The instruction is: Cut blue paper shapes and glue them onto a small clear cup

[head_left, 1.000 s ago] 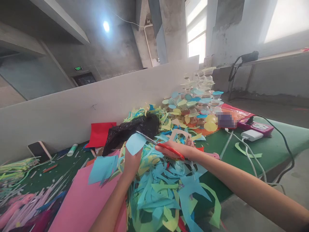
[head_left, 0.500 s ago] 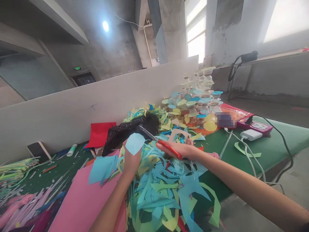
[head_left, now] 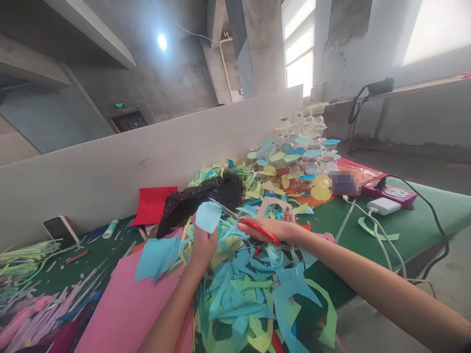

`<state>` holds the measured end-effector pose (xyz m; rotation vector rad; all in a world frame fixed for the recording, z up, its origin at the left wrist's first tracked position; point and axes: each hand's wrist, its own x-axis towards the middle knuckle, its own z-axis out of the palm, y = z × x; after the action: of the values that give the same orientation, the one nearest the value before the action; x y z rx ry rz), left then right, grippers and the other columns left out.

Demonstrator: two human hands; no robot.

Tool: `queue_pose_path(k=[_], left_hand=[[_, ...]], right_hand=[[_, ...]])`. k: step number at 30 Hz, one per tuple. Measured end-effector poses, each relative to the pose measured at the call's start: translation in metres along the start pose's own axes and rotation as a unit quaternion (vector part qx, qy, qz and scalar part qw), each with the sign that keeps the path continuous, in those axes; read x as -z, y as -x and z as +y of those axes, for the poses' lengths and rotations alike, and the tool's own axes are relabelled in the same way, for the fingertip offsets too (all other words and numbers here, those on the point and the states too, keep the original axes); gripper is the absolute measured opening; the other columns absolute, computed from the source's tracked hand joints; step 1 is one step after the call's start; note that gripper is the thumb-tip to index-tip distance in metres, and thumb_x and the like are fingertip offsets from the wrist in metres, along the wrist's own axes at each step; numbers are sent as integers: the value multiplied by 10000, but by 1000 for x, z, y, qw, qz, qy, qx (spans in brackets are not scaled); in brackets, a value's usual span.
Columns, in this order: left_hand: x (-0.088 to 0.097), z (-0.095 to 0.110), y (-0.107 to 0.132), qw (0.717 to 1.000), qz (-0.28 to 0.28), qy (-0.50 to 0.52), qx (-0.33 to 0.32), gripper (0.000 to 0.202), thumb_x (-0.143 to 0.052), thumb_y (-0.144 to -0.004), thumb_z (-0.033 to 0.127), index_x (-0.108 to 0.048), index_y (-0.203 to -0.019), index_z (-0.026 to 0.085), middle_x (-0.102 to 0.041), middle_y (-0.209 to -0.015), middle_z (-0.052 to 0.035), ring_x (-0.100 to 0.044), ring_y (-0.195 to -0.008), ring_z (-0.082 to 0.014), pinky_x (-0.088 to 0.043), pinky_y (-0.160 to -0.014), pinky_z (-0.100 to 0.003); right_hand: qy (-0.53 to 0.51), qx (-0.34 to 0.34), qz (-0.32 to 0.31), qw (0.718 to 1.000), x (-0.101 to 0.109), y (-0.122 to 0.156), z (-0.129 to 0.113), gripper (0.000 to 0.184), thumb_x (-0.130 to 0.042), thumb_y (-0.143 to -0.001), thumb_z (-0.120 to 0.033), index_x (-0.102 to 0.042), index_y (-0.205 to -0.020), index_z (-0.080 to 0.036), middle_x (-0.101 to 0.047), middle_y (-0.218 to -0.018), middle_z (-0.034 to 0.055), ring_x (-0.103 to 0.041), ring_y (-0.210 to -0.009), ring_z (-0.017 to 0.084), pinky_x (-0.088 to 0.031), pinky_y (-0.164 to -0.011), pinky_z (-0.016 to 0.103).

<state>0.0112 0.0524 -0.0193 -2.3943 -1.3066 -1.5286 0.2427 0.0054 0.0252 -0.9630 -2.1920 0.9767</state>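
Observation:
My left hand [head_left: 201,247] stands up from the heap, pinching a light blue paper piece [head_left: 208,216] at its fingertips. My right hand [head_left: 272,230] holds red-handled scissors [head_left: 259,230] with the steel blades [head_left: 224,208] pointing up and left. Their tips are just beside the top edge of the blue piece, and I cannot tell if they touch it. Below both hands lies a heap of blue, green and yellow paper scraps [head_left: 235,294]. A pink paper sheet [head_left: 125,304] lies under my left forearm.
A black plastic bag [head_left: 200,201] and a red paper sheet [head_left: 152,206] lie behind my hands against a white partition [head_left: 110,196]. Transparent stacked cups with paper discs [head_left: 298,152] stand beyond. A power strip [head_left: 390,193] and charger [head_left: 382,206] sit right on the green table [head_left: 415,230].
The blue paper piece has shifted slightly right and turned a little in my left hand. The scissor blades have dipped slightly lower.

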Motion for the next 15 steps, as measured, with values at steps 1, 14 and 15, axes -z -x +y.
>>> queue_pose_path(k=[1,14,15], left_hand=[[0,0,0,1000,-1,0,4,430,-513,-856,249,-510,-1284,207,-567,-1261,-120,-462,-1282,-259,-326,-1129,-434],[2,11,-1,998,-12,34,54,403,-537,-828,253,-545,-1227,198,-523,-1237,-123,-448,-1261,-267,-325,-1123,-451],[3,12,-1,998,-11,38,54,398,-542,-826,251,-546,-1222,202,-529,-1224,-121,-459,-1250,-269,-327,-1121,-451]], right_hand=[[-4,4,-9,1000,0,0,0,482,-379,-912,-632,-309,-671,-220,-277,-636,-45,-271,-565,116,-312,-527,284],[-6,-41,-12,999,1,3,4,520,-323,-907,-678,-317,-672,-215,-342,-578,-56,-314,-525,107,-301,-538,276],[0,-58,-1,998,1,2,4,518,-358,-895,-678,-320,-666,-215,-352,-575,-53,-323,-526,110,-300,-537,278]])
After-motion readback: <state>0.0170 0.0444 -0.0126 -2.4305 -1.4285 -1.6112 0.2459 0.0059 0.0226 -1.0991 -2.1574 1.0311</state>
